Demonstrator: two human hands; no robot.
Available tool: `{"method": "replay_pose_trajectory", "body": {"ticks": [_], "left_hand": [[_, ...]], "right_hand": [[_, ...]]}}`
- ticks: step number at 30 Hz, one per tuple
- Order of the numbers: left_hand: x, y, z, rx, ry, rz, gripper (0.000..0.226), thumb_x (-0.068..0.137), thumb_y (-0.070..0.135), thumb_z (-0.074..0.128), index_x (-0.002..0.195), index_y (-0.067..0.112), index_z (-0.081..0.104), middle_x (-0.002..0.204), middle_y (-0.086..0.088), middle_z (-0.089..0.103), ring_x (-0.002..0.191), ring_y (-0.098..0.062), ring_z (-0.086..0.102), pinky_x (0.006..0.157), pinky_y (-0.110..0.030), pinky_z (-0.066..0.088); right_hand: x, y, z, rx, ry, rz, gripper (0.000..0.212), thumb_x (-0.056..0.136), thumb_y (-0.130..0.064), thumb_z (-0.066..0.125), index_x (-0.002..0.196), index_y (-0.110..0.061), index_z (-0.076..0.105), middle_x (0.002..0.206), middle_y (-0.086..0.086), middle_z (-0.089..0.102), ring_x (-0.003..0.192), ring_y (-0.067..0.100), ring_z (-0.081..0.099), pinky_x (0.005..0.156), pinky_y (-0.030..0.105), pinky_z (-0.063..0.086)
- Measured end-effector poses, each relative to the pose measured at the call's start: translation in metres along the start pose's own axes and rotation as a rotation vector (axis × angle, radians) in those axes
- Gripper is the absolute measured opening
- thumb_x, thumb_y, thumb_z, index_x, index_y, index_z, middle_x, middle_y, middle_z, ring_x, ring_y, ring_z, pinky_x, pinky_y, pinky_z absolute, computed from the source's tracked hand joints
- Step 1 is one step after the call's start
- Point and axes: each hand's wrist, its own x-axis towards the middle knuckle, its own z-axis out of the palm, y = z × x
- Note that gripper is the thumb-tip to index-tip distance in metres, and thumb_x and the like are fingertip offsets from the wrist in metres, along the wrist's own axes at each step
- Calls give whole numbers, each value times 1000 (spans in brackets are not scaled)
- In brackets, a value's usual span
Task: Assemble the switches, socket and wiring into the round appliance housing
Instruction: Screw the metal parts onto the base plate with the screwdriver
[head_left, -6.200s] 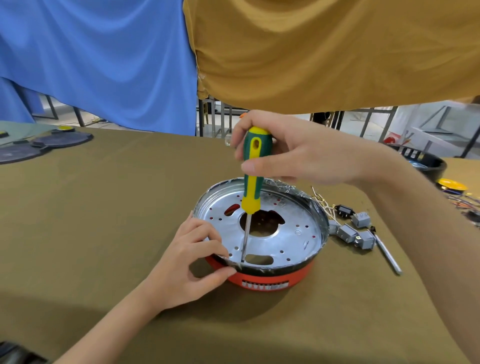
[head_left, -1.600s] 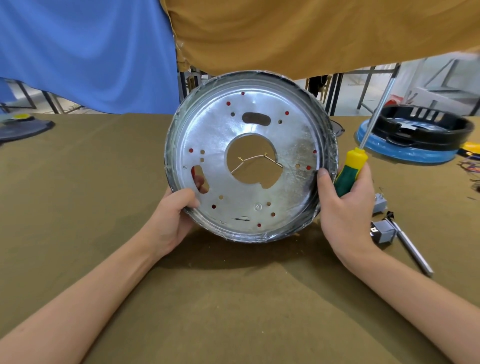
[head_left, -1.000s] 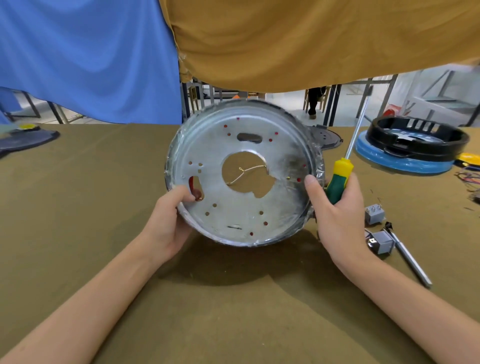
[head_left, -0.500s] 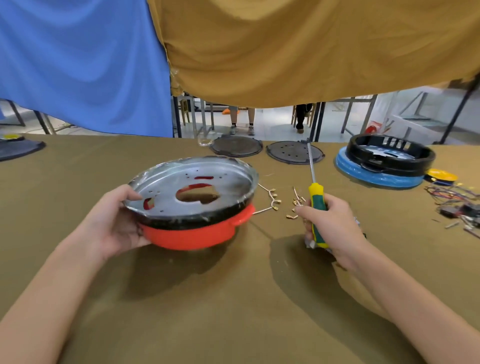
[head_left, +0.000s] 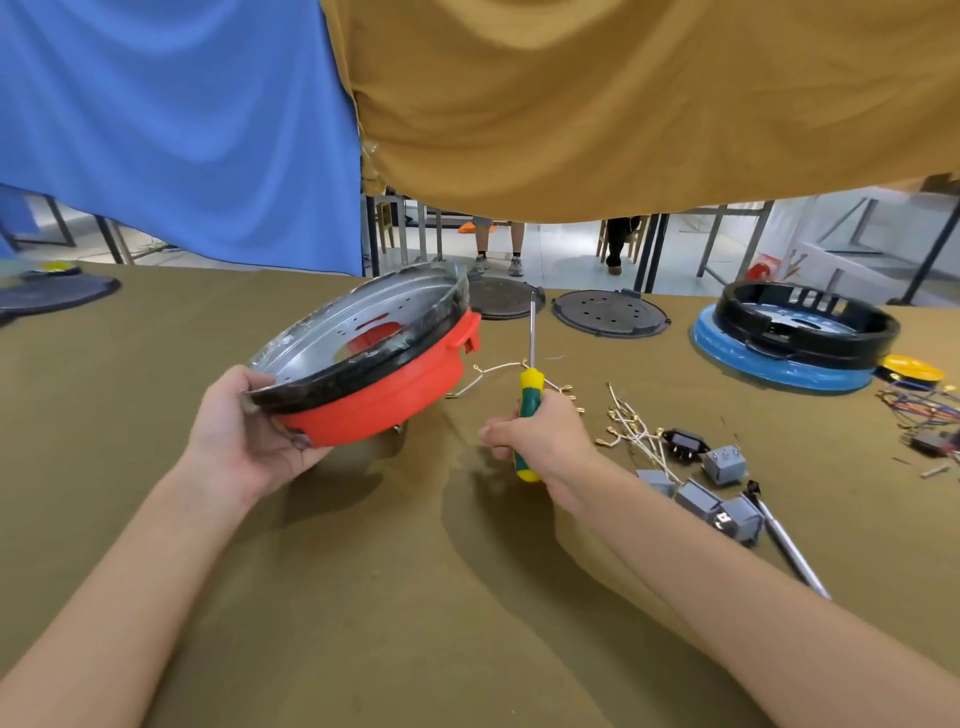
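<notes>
My left hand (head_left: 249, 441) grips the near rim of the round red housing (head_left: 384, 395), which has a silver perforated plate and a black band on top. It is lifted off the table and tilted, far side up. My right hand (head_left: 545, 441) holds a green-and-yellow screwdriver (head_left: 527, 410) upright, shaft pointing up, just right of the housing. White wires with brass terminals (head_left: 631, 426) lie on the cloth to the right. Beyond them sit a black socket (head_left: 685, 442) and several grey switches (head_left: 719, 512).
A second metal tool (head_left: 789, 543) lies beside the switches at right. At the back stand two dark round plates (head_left: 610, 313) and a blue-and-black housing (head_left: 795, 338). Coloured wires (head_left: 924, 410) and a yellow disc (head_left: 911, 370) lie at far right. Cloth curtains hang overhead.
The housing, held up facing me with both hands a second ago, is now carried by my left hand alone, low and tilted. My right hand has let go of it and moved right with the screwdriver.
</notes>
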Motion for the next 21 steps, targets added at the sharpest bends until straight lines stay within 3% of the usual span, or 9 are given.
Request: {"method": "replay_pose_trajectory", "body": {"ticks": [3,6,8,11,17,21], "left_hand": [[2,-1,-2,-64,27,59,46,59,18,52,103,14,65,97,-9,76,75,-26,75,69,-48,60],[4,0,-3,-141,71,113,47,60,15,54,106,15,63,96,-12,76,81,-29,75,67,-50,59],[5,-1,-4,-161,91,145,40,72,15,51,111,16,62,97,-13,76,85,-31,75,70,-52,59],[7,-2,-4,-185,121,186,34,82,20,49,112,17,62,93,-11,77,82,-29,75,70,-51,59],[8,3,-8,-307,190,231,31,80,19,50,109,15,62,97,-13,75,80,-33,75,72,-52,59],[9,3,-9,-315,193,228,31,81,19,52,110,16,62,95,-13,76,78,-33,75,70,-52,59]], "right_hand": [[14,0,22,47,19,20,38,77,-1,76,80,-15,41,102,24,71,67,24,59,60,29,43],[23,-1,47,31,19,19,37,75,-5,79,84,-13,44,90,19,71,68,25,62,59,29,46],[26,-5,67,-5,13,14,41,72,-12,84,91,-12,47,87,13,67,78,27,67,68,35,55],[30,-10,92,-21,19,5,47,69,-18,88,94,-13,48,103,14,68,95,33,68,85,48,58],[43,-16,111,-247,78,-23,48,70,-18,88,97,-14,49,103,6,67,99,27,63,73,33,47],[46,-12,111,-433,120,-101,36,79,-14,78,90,-15,44,78,-3,47,89,26,52,68,30,38]]}}
